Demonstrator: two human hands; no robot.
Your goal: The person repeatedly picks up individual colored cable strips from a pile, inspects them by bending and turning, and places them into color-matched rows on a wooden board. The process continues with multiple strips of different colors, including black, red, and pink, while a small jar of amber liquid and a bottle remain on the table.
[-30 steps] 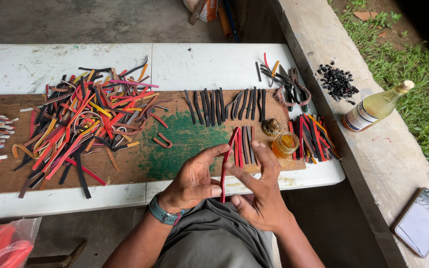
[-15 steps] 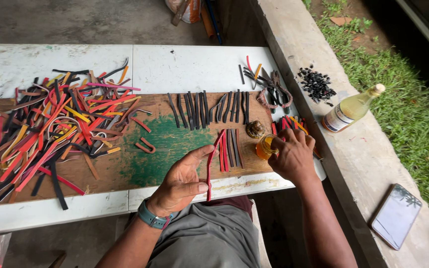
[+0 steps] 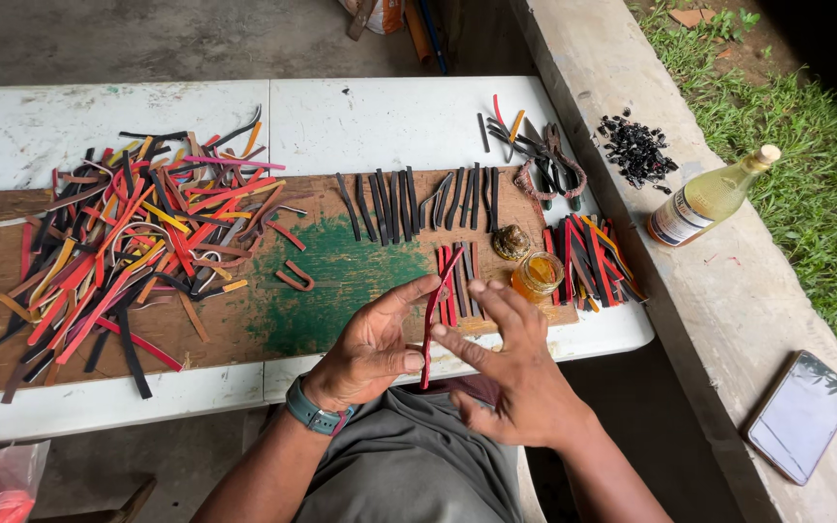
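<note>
My left hand (image 3: 370, 349) holds a long red strip (image 3: 431, 320) upright between thumb and fingers, near the front edge of the brown board (image 3: 244, 320). My right hand (image 3: 511, 363) is beside it, fingers spread, with its fingertips touching the strip. A small open jar of amber liquid (image 3: 537, 275) stands just beyond my right hand, with its brown lid (image 3: 511, 241) lying next to it. A few red and dark strips (image 3: 457, 276) lie flat behind the hands.
A big heap of red, black, orange and yellow strips (image 3: 128, 252) covers the board's left. Black strips (image 3: 418, 199) lie in a row. More coloured strips (image 3: 593, 257) sit right. On the concrete ledge: a bottle (image 3: 709, 199), black bits (image 3: 636, 150), a phone (image 3: 799, 415).
My right hand has come back from the small jar to the red strip that my left hand holds. The left hand kept the strip and raised it slightly.
</note>
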